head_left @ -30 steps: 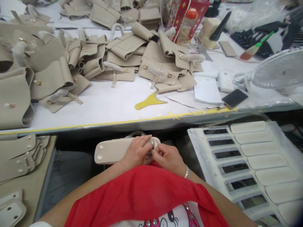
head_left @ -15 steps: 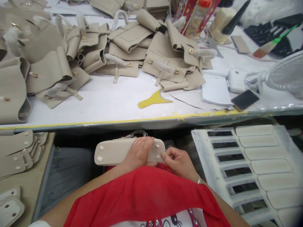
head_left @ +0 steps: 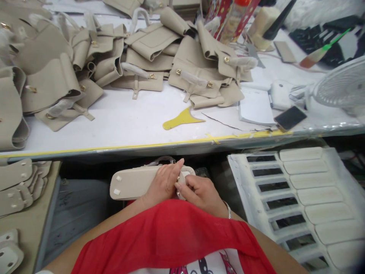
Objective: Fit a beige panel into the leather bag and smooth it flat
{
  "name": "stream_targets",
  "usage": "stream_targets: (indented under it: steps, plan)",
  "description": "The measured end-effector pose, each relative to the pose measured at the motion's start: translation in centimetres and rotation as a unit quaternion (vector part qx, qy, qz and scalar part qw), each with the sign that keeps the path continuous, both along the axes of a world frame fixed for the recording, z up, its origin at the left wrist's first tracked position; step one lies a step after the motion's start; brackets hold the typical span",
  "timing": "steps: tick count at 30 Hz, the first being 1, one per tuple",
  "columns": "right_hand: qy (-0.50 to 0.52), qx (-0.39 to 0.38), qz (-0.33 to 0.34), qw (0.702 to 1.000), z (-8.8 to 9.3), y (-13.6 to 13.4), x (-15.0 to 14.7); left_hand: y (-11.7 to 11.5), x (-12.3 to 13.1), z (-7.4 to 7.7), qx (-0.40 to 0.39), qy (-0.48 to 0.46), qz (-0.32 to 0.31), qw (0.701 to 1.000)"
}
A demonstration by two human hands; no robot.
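Note:
A beige handbag (head_left: 131, 183) lies in my lap with its oblong bottom facing up. Small white tabs show at its left end, and a plastic-wrapped handle sticks out behind. Across the bottom, my left hand (head_left: 163, 182) grips the bag with its fingers close together. My right hand (head_left: 201, 192) pinches the lifted end of the bottom panel (head_left: 181, 178), which is bent up toward my left fingers. Under that end a whitish surface shows. My right fingertips partly hide the panel's edge.
Beige bag pieces (head_left: 151, 42) are heaped on the white table (head_left: 119, 118). A yellow template (head_left: 182, 118), a phone (head_left: 290, 118) and a fan (head_left: 339, 85) also lie or stand there. Finished-looking panels (head_left: 17, 175) are at left; a rack of pale oblong pieces (head_left: 316, 196) is at right.
My right hand has moved left, and the right end of the bottom panel is now bent up from the bag. My left hand stays on the bag. The whole view has shifted slightly.

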State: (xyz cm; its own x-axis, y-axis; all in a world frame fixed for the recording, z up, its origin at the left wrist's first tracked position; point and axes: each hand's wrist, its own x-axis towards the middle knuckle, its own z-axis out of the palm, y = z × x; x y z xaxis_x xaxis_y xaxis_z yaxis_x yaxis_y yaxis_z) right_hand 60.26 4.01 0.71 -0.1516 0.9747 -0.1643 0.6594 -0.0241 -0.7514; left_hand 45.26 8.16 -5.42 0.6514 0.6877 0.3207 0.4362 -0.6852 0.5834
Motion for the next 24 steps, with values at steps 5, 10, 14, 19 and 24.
stream_targets:
  steps: [5,10,14,19,24]
  plan:
    - [-0.064,-0.056,-0.056,0.995,-1.0,-0.4,2.6,0.1,0.1,0.2,-0.010,0.037,-0.017,0.999]
    - [-0.057,-0.091,-0.082,0.991,-1.9,-0.4,3.6,0.1,0.1,0.6,0.000,0.069,-0.025,0.997]
    - [-0.056,-0.095,-0.078,0.991,-2.0,-0.2,3.5,0.1,0.1,0.7,0.016,0.082,-0.031,0.996]
    - [-0.077,-0.099,-0.054,0.991,-2.0,0.1,3.8,0.1,0.1,0.6,0.021,0.105,-0.032,0.994]
    - [-0.094,-0.100,-0.037,0.990,-1.9,0.3,3.8,0.0,0.2,0.6,0.026,0.107,-0.034,0.993]
